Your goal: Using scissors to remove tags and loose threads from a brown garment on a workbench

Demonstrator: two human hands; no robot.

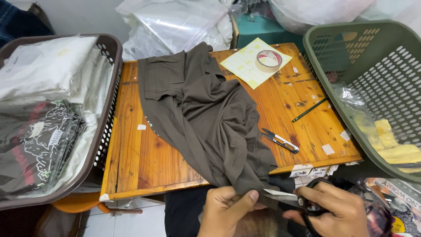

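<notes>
Brown basket of bagged shirts, green basket nearly bare, left hand pinching garment, right hand gripping scissors

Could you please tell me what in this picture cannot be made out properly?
- Scissors, head view: handles hidden inside the right hand.
- Garment edge: pinched under the left hand, cut point unclear.
- Green basket: cropped by the right edge.
- Brown basket: contents blurred by plastic wrap.

Garment on table, between baskets
</notes>
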